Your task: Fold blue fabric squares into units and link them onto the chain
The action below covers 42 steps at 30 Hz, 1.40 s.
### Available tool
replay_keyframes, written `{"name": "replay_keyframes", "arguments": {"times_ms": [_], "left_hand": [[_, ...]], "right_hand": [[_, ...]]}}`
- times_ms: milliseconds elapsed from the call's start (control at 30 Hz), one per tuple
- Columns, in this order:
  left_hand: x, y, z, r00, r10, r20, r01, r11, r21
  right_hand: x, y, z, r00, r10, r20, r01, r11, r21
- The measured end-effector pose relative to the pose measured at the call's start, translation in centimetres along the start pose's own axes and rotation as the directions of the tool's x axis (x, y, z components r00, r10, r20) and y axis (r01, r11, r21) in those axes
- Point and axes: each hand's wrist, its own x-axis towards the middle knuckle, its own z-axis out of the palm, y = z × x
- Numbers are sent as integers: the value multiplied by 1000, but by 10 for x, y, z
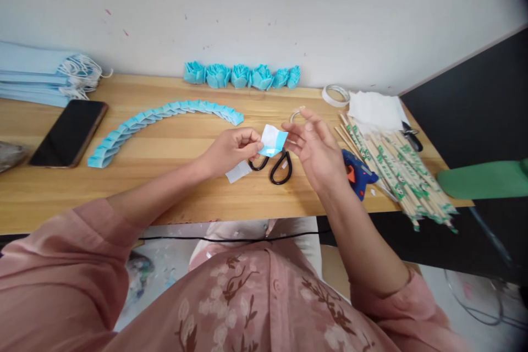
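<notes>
My left hand (pixel 237 148) pinches a small folded piece of white and light-blue fabric (pixel 273 141) by its left edge. At the piece's right edge is my right hand (pixel 315 148), its fingers curved and apart; whether a fingertip touches the fabric I cannot tell. Below the piece show the black handles of a pair of scissors (pixel 281 182), their blades hidden. A pale strip (pixel 238 172) lies beside them, under my left hand. Behind my right fingers a thin curved rim (pixel 294 115) shows, too little of it to name.
Along the wall sit several blue fabric roses (pixel 240 75). A pleated blue strip (pixel 142 118) curves across the left, near a phone (pixel 68 133) and stacked face masks (pixel 35 72). At right are a tape roll (pixel 335 96), blue glue gun (pixel 361 176), wrapped chopsticks (pixel 396 168) and green bottle (pixel 482 180).
</notes>
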Motion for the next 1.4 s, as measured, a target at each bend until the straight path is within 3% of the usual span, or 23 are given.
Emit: {"name": "replay_keyframes", "arguments": {"times_ms": [267,633,1067,1233,1400], "left_hand": [[-4,-1,-1,1000,13,18,-13,1000,-11],[-6,0,3,998,-46,45,47,999,-20],[-6,-4,3,994,-91,55,94,994,-51],[-7,-1,3,990,-120,74,127,986,-104],[-8,-3,3,989,-126,80,137,979,-150]], "right_hand": [[6,17,7,990,19,143,7,984,-180],[3,18,10,968,-180,177,233,906,-354],[-9,18,15,895,-402,194,433,677,-595],[-12,15,15,872,-402,280,485,631,-605],[-15,10,14,890,-355,286,455,653,-605]]}}
